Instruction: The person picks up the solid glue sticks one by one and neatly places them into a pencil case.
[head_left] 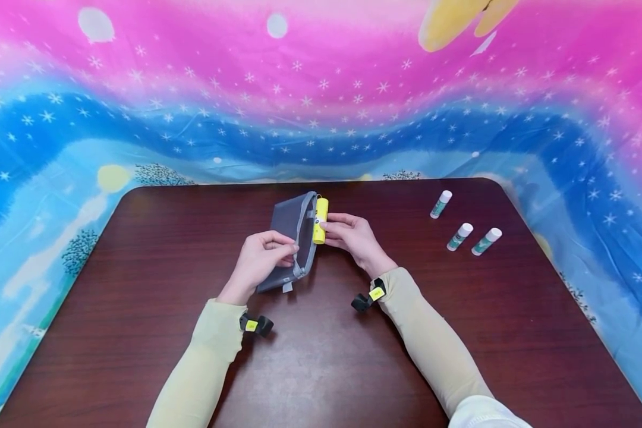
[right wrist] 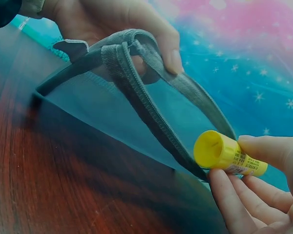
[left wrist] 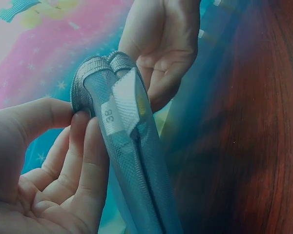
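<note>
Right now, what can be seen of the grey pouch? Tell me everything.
The grey pouch looks like partly see-through mesh fabric, with zippered edges and a pale tab at the end nearest the person. It is unzipped, its mouth gaping toward the right hand. The left hand pinches one edge, and the pouch's lower side appears to rest on the brown table. The right hand holds a yellow tube at the mouth; whether it touches the pouch is unclear.

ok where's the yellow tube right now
In the head view, the yellow tube is near the centre, pinched in the right hand by the right side of the grey pouch, at its open mouth.
</note>
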A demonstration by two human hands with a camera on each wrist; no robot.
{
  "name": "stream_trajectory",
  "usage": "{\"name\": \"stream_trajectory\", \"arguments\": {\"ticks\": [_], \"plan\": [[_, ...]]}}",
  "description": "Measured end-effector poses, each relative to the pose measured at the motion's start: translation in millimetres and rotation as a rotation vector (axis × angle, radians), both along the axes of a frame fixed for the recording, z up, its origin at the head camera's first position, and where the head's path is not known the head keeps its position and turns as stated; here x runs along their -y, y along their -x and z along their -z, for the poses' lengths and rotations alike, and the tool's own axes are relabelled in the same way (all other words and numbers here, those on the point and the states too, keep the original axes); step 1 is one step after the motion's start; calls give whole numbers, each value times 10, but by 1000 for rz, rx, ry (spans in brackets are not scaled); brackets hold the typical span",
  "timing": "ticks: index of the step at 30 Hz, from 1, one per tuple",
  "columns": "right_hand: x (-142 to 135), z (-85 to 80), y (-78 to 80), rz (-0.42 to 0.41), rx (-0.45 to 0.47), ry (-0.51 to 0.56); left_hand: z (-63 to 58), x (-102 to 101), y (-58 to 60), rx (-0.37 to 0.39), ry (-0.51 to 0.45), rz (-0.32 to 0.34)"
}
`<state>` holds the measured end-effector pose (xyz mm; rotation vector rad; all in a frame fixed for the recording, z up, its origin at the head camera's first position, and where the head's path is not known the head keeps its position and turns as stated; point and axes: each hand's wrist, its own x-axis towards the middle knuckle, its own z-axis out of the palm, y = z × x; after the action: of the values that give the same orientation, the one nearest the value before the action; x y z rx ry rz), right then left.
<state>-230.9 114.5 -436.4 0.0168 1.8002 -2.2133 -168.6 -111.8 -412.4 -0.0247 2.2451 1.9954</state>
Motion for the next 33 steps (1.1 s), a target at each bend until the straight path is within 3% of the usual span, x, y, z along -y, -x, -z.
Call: {"name": "stream_trajectory", "arguments": {"ticks": [9,19,33], "plan": [[20,33,3,12,9,-53,5,-10,-3,-6,2,11],[52,39,-22,-19,-10,-34,25,-22,6,-7,-33,15],[46,-112,-69,-20,-82,-53,34,-15,28,-34,-76,-16]]}}
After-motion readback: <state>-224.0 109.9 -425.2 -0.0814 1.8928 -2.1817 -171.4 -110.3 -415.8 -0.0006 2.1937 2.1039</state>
